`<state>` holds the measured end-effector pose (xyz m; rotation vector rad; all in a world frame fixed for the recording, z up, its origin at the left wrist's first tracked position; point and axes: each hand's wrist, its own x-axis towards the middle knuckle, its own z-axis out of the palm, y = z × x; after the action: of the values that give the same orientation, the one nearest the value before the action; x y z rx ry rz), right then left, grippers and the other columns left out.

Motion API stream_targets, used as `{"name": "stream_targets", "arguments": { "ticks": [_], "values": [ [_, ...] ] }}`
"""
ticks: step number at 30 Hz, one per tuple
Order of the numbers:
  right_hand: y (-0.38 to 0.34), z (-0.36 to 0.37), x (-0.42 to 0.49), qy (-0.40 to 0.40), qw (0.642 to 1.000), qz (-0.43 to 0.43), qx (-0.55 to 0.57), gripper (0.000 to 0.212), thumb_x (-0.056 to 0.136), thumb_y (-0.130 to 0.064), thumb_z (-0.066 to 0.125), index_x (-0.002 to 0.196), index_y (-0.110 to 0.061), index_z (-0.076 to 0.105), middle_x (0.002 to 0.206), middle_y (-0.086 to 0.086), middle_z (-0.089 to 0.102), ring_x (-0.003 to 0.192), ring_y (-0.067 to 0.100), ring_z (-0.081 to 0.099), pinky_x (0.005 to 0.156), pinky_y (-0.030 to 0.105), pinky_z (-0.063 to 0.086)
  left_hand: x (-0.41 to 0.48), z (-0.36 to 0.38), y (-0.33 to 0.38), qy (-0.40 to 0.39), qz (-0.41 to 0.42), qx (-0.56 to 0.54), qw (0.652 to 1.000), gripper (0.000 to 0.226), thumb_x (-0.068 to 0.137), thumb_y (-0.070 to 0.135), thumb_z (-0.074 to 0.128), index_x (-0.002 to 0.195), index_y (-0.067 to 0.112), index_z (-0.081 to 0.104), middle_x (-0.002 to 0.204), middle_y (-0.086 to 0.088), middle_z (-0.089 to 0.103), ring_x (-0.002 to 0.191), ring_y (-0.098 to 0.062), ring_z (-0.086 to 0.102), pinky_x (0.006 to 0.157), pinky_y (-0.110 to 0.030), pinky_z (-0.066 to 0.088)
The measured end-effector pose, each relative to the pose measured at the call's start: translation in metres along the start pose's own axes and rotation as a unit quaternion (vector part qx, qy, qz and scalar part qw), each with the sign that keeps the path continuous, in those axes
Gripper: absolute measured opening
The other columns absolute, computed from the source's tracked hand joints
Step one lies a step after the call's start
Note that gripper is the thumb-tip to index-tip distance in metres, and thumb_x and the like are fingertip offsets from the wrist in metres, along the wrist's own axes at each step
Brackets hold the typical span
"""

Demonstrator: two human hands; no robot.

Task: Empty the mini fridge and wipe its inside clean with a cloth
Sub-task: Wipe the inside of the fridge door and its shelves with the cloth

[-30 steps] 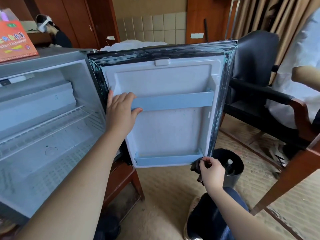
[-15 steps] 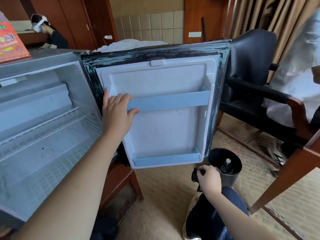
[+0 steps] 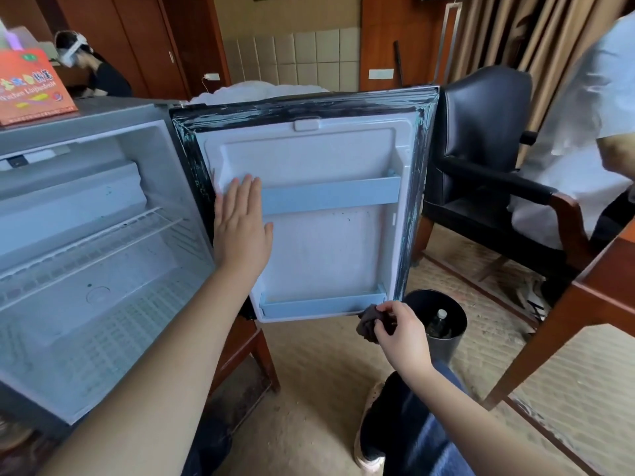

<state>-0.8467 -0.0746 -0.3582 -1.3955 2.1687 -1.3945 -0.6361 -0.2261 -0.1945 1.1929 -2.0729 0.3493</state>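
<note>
At the open door (image 3: 326, 255) of the mini fridge (image 3: 103, 304), the left hand (image 3: 240, 231) is held flat, fingers straight and together, over the white inner liner at the left end of the upper door rail (image 3: 330, 195); whether the palm touches the liner cannot be determined. The right hand (image 3: 398, 329) pinches a bunched dark cloth (image 3: 366, 326) between thumb and fingertips at the lower right corner of the door, just below the lower door shelf (image 3: 323, 304). A black seal (image 3: 414, 201), streaked with pale marks, frames the liner. The fridge cabinet stands to the left on a wooden stand (image 3: 251, 352), with a wire shelf (image 3: 86, 242) across its compartment and an orange box (image 3: 31, 87) on its top. A black bin (image 3: 450, 341) holding a bottle (image 3: 438, 321) stands on the floor just beside the right hand. A black armchair (image 3: 481, 149) stands behind the door.
</note>
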Motion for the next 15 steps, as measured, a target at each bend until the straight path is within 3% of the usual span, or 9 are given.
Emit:
{"name": "stream_targets", "arguments": {
  "ticks": [2, 4, 7, 9, 12, 15],
  "values": [
    [0.001, 0.005, -0.011, -0.027, 1.000, 0.001, 0.009, 0.023, 0.081, -0.004, 0.064, 0.099, -0.018, 0.059, 0.097, -0.006, 0.059, 0.088, 0.011, 0.058, 0.075, 0.020, 0.041, -0.025, 0.003, 0.017, 0.015, -0.006, -0.027, 0.999, 0.071, 0.082, 0.010, 0.064, 0.145, 0.003, 0.033, 0.154, -0.013, 0.030, 0.144, -0.030, 0.023, 0.119, -0.044, 0.011],
    [0.006, 0.011, -0.025, -0.042, 0.999, -0.006, 0.021, 0.022, 0.080, -0.004, 0.064, 0.097, -0.017, 0.059, 0.094, -0.005, 0.061, 0.088, 0.012, 0.059, 0.075, 0.022, 0.044, -0.058, 0.011, 0.037, 0.001, 0.020, -0.060, 0.998, 0.060, 0.081, 0.008, 0.063, 0.138, 0.004, 0.045, 0.150, -0.013, 0.038, 0.141, -0.032, 0.030, 0.117, -0.047, 0.016],
    [0.010, 0.017, -0.042, -0.049, 0.998, -0.030, 0.040, 0.021, 0.080, -0.001, 0.064, 0.095, -0.015, 0.059, 0.093, -0.005, 0.061, 0.088, 0.012, 0.060, 0.075, 0.019, 0.044, -0.111, 0.025, 0.065, -0.167, 0.022, -0.127, 0.977, 0.034, 0.093, 0.018, 0.056, 0.127, 0.010, 0.056, 0.135, -0.005, 0.053, 0.134, -0.026, 0.041, 0.117, -0.038, 0.016],
    [0.012, 0.018, -0.048, -0.045, 0.997, -0.043, 0.053, 0.021, 0.080, 0.001, 0.065, 0.095, -0.013, 0.060, 0.091, -0.008, 0.060, 0.086, 0.011, 0.059, 0.077, 0.015, 0.044, -0.142, 0.037, 0.075, -0.251, -0.014, -0.159, 0.955, 0.032, 0.097, 0.027, 0.052, 0.126, 0.017, 0.057, 0.131, 0.002, 0.056, 0.127, -0.018, 0.045, 0.110, -0.030, 0.027],
    [0.014, 0.014, -0.055, -0.047, 0.995, -0.052, 0.064, 0.023, 0.079, 0.003, 0.065, 0.095, -0.012, 0.061, 0.091, -0.010, 0.059, 0.086, 0.005, 0.057, 0.078, 0.004, 0.039, -0.170, 0.050, 0.083, -0.308, -0.044, -0.184, 0.932, 0.034, 0.096, 0.030, 0.053, 0.128, 0.021, 0.056, 0.130, 0.005, 0.057, 0.124, -0.014, 0.047, 0.103, -0.028, 0.036],
    [0.021, 0.013, -0.056, -0.042, 0.995, -0.060, 0.071, 0.026, 0.078, 0.005, 0.064, 0.096, -0.013, 0.061, 0.094, -0.005, 0.062, 0.090, 0.002, 0.056, 0.080, 0.004, 0.038, -0.174, 0.064, 0.086, -0.325, -0.066, -0.206, 0.921, 0.032, 0.095, 0.029, 0.054, 0.126, 0.021, 0.058, 0.122, 0.006, 0.061, 0.117, -0.013, 0.052, 0.098, -0.028, 0.040]
  ]
}}
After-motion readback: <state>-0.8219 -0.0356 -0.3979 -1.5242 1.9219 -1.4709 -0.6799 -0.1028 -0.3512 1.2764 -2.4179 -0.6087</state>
